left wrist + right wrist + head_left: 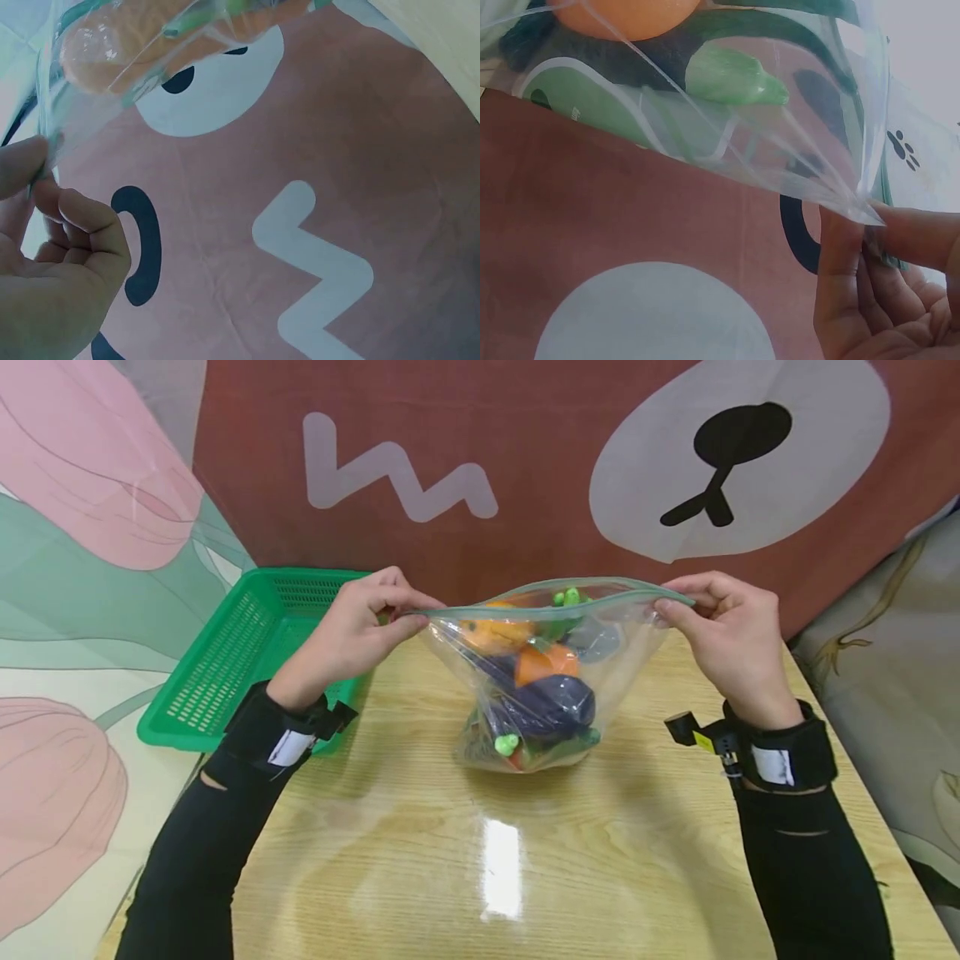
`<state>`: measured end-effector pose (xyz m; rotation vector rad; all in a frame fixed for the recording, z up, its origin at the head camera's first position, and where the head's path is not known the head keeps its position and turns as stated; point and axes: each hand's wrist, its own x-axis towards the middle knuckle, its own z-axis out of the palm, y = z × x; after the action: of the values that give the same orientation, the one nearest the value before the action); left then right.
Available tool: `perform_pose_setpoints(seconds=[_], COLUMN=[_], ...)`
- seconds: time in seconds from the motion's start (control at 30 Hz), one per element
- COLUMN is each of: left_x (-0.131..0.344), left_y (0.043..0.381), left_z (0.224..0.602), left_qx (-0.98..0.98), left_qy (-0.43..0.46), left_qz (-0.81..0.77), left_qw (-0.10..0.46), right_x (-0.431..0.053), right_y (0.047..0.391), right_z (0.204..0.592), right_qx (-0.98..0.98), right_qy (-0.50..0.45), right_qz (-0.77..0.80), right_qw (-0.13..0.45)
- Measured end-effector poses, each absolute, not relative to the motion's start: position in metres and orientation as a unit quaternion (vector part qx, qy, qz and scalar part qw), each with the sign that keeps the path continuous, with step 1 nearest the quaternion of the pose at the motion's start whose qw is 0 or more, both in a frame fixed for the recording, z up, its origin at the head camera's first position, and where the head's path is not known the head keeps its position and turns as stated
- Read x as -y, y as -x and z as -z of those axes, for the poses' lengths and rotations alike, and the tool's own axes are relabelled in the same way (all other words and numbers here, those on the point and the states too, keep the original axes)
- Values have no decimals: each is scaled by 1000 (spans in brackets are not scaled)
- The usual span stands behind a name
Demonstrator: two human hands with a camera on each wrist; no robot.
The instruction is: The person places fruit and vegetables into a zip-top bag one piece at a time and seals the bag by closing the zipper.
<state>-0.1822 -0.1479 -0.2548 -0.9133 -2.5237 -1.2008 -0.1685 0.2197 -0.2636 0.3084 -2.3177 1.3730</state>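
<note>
A clear zip bag with a green zip edge stands on the table, filled with toy produce. Inside it show an orange, a dark purple eggplant, a yellow-orange piece near the top and several green bits. My left hand pinches the left top corner between thumb and fingers. At the right top corner, my right hand pinches the edge the same way. The bag's mouth is stretched wide between both hands, its zip edges parted in the middle. In the right wrist view, the bag corner is gathered at the fingertips.
A green plastic basket with perforated sides sits at the table's left, partly behind my left forearm. The light wood table extends in front of the bag. A brown printed cloth hangs close behind the table.
</note>
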Motion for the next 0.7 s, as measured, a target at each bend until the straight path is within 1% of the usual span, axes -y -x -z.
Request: perform_pose_setpoints(seconds=[0.17, 0.37, 0.5, 0.7], left_x=[134, 123, 118, 106], left_y=[185, 183, 182, 178], left_z=[260, 260, 259, 258], left_qx=[849, 833, 831, 805], left_qy=[300, 326, 315, 298], left_qz=[423, 438, 448, 504], left_qw=[100, 91, 97, 101], right_x=[-215, -211, -211, -209], right_y=[166, 164, 163, 160], right_z=[262, 260, 258, 249], right_qx=[844, 859, 862, 877], right_qy=[-141, -159, -154, -187], right_qz=[-478, -453, -446, -400], right_qw=[197, 177, 187, 188])
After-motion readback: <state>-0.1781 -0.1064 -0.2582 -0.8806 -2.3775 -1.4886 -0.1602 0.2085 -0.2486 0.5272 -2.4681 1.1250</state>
